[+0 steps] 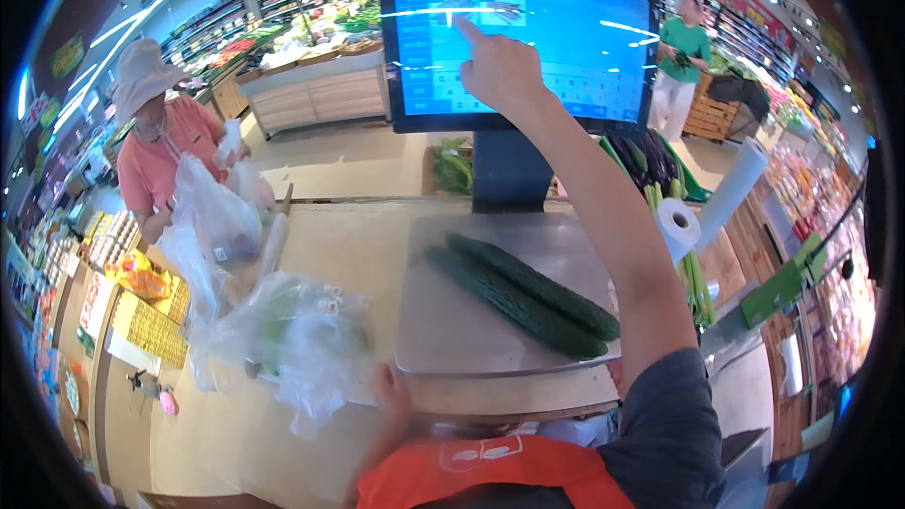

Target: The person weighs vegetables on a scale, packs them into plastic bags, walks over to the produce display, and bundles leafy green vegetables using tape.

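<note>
My right hand point(504, 71) reaches up to the touchscreen point(584, 47), its index finger stretched out at a picture tile near the top and the other fingers curled. Nothing is held in it. Two long dark green cucumbers point(528, 297) lie side by side, slanting across the metal scale plate point(424, 320) below the screen. Low in the view, my left hand point(391, 396) is smeared by motion beside the plate's front left corner; its fingers cannot be made out. Just left of it, clear plastic bags point(311, 349) with something green inside lie on the counter point(217, 434).
A person in a pink top point(156, 160) stands across the counter at left, handling plastic bags point(215, 212). A paper roll point(679, 221) and dark eggplants point(646, 158) are right of the scale. Farther back, another person in green point(683, 42) stands by produce.
</note>
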Demonstrator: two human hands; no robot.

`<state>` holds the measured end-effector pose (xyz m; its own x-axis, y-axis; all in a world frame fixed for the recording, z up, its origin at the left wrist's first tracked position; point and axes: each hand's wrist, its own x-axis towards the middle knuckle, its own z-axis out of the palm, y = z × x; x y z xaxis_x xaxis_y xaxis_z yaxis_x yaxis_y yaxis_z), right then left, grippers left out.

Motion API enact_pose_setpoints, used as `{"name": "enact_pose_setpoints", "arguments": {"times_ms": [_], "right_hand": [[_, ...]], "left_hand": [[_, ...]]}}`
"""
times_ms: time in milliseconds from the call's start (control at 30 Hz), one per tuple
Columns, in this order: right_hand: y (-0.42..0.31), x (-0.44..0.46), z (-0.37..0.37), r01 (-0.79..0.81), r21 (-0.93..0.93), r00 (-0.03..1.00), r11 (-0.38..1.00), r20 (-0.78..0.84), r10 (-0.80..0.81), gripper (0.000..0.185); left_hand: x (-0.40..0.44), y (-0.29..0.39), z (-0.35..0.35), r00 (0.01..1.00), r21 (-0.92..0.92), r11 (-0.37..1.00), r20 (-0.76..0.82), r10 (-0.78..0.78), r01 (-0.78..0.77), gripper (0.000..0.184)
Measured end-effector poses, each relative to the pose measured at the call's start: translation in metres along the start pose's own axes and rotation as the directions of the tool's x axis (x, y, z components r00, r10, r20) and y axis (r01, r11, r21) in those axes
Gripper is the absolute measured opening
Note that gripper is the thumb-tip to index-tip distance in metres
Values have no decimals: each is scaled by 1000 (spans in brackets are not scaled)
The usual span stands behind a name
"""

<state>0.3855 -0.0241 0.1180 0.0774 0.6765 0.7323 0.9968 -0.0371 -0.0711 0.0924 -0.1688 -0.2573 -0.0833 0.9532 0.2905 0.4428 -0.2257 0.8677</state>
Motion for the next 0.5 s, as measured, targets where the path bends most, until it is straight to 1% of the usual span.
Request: {"name": "enact_pose_setpoints", "arguments": {"times_ms": [67,100,200,267,333,400,433,467,500], "right_hand": [[-2,-12,-17,-10,50,999,999,-32,12,57],[2,-24,-26,10,92,998,996,-68,-4,55],[24,-84,-54,28,149,977,989,-214,5,41],[48,-132,-77,-111,247,988,963,-78,134,25],[83,-187,-89,-301,258,953,918,53,298,20],[117,-248,-84,-346,365,913,864,-81,400,24],[133,-275,-86,-483,447,842,753,1,539,24],[144,-306,-89,-612,510,740,605,97,666,25],[149,-341,-87,-721,550,604,421,203,771,26]], "left_hand": [[-1,13,0,999,-59,998,-15,-37,36,29],[-1,17,1,998,-88,995,-14,-56,54,29],[-2,4,3,1000,-54,998,3,-17,17,29],[-1,8,2,1000,-64,998,0,9,-9,32],[-3,11,5,1000,-106,994,-3,19,-19,34],[-1,9,6,1000,-169,985,7,19,-18,34],[-1,10,8,999,-176,983,-3,48,-48,33],[1,-2,10,1000,-224,974,-13,23,-25,32],[4,-23,13,1000,-263,965,-12,-3,0,31]]}}
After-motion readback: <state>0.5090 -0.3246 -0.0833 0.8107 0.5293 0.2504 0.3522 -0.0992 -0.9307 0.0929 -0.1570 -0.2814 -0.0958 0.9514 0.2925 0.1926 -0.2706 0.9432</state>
